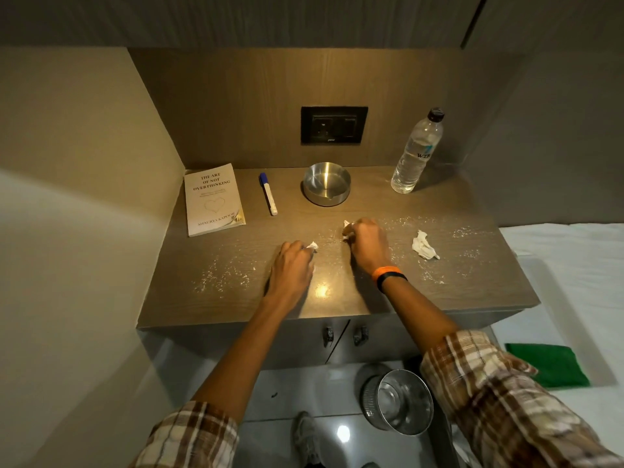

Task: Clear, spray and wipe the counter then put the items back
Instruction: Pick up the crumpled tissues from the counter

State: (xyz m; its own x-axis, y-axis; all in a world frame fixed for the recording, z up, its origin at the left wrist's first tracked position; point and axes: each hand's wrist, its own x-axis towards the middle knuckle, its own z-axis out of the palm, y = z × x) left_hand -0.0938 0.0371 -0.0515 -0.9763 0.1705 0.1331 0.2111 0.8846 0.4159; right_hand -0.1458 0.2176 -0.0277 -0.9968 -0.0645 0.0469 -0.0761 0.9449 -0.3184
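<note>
We see left hand (291, 267) and right hand (368, 243) each closed on a tissue scrap, in front of the ashtray (326, 188) | table (236, 298) front edge clear | book (213, 198) far left: "THE ART OF NOT OVERTHINKING" | crumpled tissue (424, 245) right.

Both forearms reach forward, plaid sleeves pushed up — left hand (291, 265) and right hand (368, 239) knuckles-up, fingers curled closed — an orange-and-black band on the right wrist.
</note>
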